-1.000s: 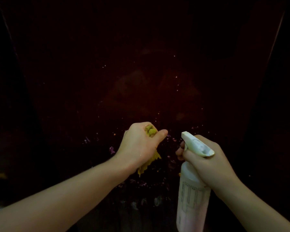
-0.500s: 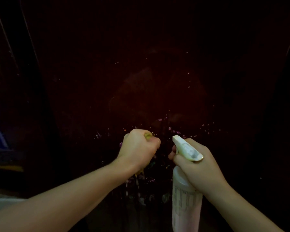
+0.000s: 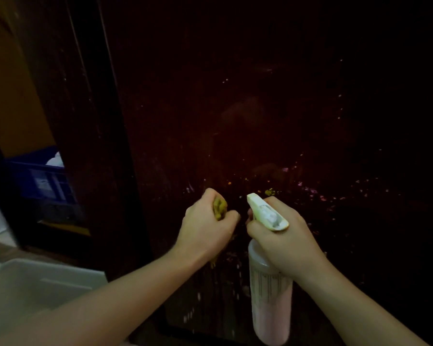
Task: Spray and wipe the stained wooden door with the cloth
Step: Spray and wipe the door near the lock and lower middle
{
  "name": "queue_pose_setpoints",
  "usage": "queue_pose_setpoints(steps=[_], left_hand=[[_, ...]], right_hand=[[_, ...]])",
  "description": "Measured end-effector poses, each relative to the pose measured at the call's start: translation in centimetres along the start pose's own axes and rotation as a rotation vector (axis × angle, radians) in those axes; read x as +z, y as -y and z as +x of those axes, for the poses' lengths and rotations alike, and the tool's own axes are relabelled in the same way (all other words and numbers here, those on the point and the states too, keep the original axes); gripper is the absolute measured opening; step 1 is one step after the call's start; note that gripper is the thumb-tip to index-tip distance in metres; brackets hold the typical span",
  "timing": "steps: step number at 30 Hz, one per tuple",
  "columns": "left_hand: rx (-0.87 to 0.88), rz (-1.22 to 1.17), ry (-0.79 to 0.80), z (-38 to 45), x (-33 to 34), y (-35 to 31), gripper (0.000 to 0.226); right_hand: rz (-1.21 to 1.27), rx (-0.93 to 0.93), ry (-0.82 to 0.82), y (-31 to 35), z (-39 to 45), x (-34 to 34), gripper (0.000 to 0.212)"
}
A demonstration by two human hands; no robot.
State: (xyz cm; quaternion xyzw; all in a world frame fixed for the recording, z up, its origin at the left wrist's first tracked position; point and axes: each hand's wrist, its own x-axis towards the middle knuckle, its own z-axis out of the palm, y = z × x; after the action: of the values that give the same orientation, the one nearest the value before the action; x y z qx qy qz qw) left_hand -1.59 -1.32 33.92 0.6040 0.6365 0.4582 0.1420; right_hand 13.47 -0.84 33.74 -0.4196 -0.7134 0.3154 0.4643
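A dark brown wooden door (image 3: 248, 101) fills the view, speckled with pink, orange and yellow stains around its lower middle. My left hand (image 3: 205, 226) grips a bunched yellow cloth (image 3: 219, 208) and presses it against the door. Just to its right, my right hand (image 3: 288, 236) holds a spray bottle (image 3: 270, 300) by the neck, its white trigger head (image 3: 266, 212) pointing up-left at the door. The bottle is translucent with pinkish liquid and a printed label.
The door frame (image 3: 85, 121) runs down the left. Beyond it stands a blue crate (image 3: 43, 181) holding something white. A pale grey tub (image 3: 30, 285) sits at the lower left beside my left forearm. The room is dim.
The view has swung to the left, bringing the door frame, blue crate and grey tub into sight. Both hands have come closer together against the door.
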Motion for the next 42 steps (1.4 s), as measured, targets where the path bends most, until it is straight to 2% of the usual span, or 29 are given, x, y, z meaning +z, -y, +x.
queue_pose_setpoints(steps=[2,4,6,8,14,17,19,22,25,28,35,38,42], left_hand=[[-0.047,-0.106,-0.034,-0.1,-1.1,0.4,0.011],[-0.076,-0.190,-0.070,-0.1,-2.1,0.7,0.014],[-0.105,-0.210,-0.119,0.2,-3.1,1.2,0.018],[-0.131,-0.217,-0.179,0.5,-4.0,1.7,0.027],[-0.182,-0.171,-0.308,1.1,-6.4,3.6,0.046],[-0.205,-0.145,-0.360,1.4,-7.4,4.3,0.050],[-0.197,-0.120,-0.388,1.7,-8.2,4.9,0.043],[-0.174,-0.073,-0.412,2.1,-9.1,5.6,0.035],[-0.184,-0.087,-0.407,2.5,-9.8,6.0,0.031],[-0.200,-0.120,-0.427,2.9,-10.4,6.1,0.036],[-0.229,-0.187,-0.383,2.7,-10.6,5.3,0.056],[-0.156,-0.100,-0.405,2.8,-10.3,5.0,0.054],[0.011,0.111,-0.478,3.7,-10.5,4.4,0.043]], right_hand=[[-0.022,-0.021,-0.011,0.5,0.3,1.0,0.008],[-0.053,-0.032,-0.050,0.8,0.8,2.0,0.020],[-0.062,-0.037,-0.092,1.1,1.2,2.8,0.035],[-0.063,-0.040,-0.083,1.5,1.5,3.3,0.039],[-0.033,-0.007,0.160,2.5,2.0,5.1,0.005],[-0.068,-0.016,0.113,2.7,2.2,6.0,0.016],[-0.100,-0.015,0.025,3.0,2.2,6.5,0.029],[-0.068,-0.001,-0.029,3.3,2.3,7.0,0.034],[-0.048,0.011,0.059,3.8,2.4,7.3,0.022],[-0.081,0.023,0.139,4.0,2.4,7.4,0.008],[-0.162,0.015,-0.014,2.9,1.7,7.4,0.033],[-0.129,0.019,0.019,2.9,1.4,7.2,0.029],[-0.101,0.004,0.103,2.8,1.0,7.0,0.012]])
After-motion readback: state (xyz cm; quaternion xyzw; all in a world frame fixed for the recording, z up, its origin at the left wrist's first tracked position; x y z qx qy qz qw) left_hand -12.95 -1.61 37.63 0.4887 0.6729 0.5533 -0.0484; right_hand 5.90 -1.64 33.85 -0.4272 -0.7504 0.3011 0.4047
